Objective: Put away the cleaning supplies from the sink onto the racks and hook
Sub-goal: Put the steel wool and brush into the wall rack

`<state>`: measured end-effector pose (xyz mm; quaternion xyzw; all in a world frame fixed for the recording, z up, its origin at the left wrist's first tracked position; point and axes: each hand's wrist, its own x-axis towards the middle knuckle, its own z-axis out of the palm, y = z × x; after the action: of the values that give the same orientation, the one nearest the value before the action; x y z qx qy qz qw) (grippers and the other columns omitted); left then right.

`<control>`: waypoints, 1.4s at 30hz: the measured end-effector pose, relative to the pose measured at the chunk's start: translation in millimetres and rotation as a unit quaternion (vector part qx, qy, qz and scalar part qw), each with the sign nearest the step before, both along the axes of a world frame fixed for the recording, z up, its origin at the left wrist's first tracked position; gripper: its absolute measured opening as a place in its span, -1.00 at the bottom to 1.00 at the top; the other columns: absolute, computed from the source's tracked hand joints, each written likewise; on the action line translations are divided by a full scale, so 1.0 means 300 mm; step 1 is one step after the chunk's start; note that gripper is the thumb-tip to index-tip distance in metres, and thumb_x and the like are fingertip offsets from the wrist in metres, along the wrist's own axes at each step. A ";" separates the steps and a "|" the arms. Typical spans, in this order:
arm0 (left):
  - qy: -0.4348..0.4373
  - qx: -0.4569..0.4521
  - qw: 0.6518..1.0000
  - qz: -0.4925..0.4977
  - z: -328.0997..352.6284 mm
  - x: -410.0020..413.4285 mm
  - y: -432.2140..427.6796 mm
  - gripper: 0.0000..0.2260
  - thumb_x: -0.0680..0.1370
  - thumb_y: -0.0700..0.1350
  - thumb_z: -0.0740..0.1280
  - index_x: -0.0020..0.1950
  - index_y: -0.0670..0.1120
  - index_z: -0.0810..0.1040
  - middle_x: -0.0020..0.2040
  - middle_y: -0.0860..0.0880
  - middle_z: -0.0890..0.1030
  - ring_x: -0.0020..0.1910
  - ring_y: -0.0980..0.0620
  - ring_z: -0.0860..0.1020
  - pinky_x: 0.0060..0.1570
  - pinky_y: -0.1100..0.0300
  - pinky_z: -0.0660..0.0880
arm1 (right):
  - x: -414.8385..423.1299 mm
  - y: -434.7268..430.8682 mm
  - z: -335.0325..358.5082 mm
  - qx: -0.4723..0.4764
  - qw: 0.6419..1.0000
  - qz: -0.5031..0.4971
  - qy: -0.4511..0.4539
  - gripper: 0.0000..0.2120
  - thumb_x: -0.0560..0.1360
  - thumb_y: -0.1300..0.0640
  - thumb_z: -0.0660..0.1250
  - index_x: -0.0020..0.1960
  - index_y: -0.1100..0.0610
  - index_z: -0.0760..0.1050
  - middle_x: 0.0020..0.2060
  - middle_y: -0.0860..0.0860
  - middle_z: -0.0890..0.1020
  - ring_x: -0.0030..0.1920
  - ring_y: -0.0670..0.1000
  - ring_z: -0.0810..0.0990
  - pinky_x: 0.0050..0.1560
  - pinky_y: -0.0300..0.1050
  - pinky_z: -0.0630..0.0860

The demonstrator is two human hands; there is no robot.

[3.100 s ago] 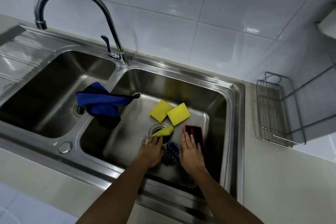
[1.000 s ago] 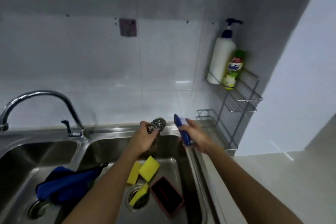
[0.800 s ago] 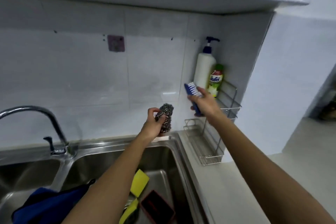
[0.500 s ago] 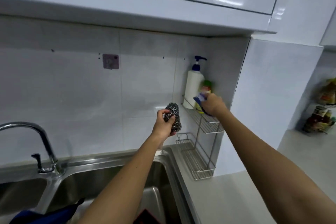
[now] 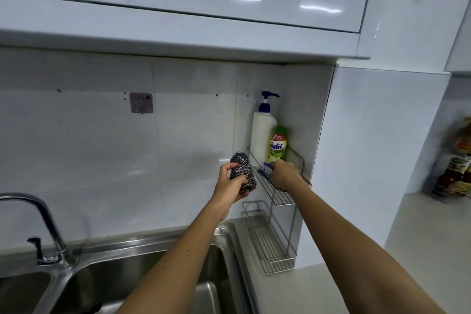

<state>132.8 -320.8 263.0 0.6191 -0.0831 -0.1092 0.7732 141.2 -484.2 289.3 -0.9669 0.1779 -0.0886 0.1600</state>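
Note:
My left hand (image 5: 229, 183) is shut on a grey steel-wool scourer (image 5: 242, 172), held up just left of the upper wire rack (image 5: 280, 196). My right hand (image 5: 284, 174) rests on that upper rack and grips a blue brush (image 5: 265, 171), whose white bristles and blue edge show at my fingers; most of the brush is hidden by the hand. The lower wire rack (image 5: 267, 239) stands bare on the counter below. A purple wall hook (image 5: 141, 103) is stuck to the tiles at the left. The steel sink (image 5: 153, 275) lies under my forearms; its contents are out of view.
A white pump bottle (image 5: 262, 135) and a green dish-soap bottle (image 5: 277, 144) stand at the back of the upper rack. The tap (image 5: 43, 227) rises at the left. White cabinets hang overhead. Sauce bottles (image 5: 456, 171) sit at the far right on the counter.
Both hands lifted the scourer and the brush out of the sink. My right hand carried the brush down onto the upper rack; my left hand rose beside it. The view tilted upward.

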 end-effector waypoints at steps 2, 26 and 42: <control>-0.007 0.005 1.000 0.000 -0.001 -0.003 -0.026 -0.62 0.51 -0.34 0.24 0.21 0.05 0.34 0.23 -0.16 0.47 -0.05 -0.05 0.58 -0.18 0.17 0.60 | 0.001 -0.013 -0.019 0.008 1.000 0.008 0.003 -0.68 0.56 0.17 0.16 0.28 0.20 0.45 0.19 0.22 0.55 0.16 0.22 0.54 0.15 0.01 0.50; -0.205 0.385 0.897 0.066 0.022 0.003 -0.438 -0.60 0.48 0.16 0.32 0.27 0.12 0.34 0.21 -0.02 0.59 0.22 -0.14 0.50 0.20 -0.03 0.48 | -0.315 -0.205 -0.138 -0.006 0.969 0.070 -0.236 -0.49 0.55 0.34 0.07 0.48 0.11 0.24 0.37 0.11 0.45 0.26 0.18 0.49 0.19 0.06 0.50; -0.311 0.610 0.725 -0.079 0.004 0.065 -0.417 -0.55 0.64 0.03 -0.13 0.53 0.07 0.19 0.56 0.01 0.20 0.55 -0.12 0.08 0.50 -0.24 -0.11 | -0.305 -0.187 -0.306 -0.079 0.964 0.065 -0.246 -0.34 0.40 0.48 0.17 0.48 0.24 0.20 0.46 0.16 0.32 0.36 0.19 0.42 0.31 0.14 0.44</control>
<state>152.2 -445.9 264.1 0.9475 -0.2831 0.0020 0.1484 49.7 -540.2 197.6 -0.9345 0.0623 -0.3267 0.1270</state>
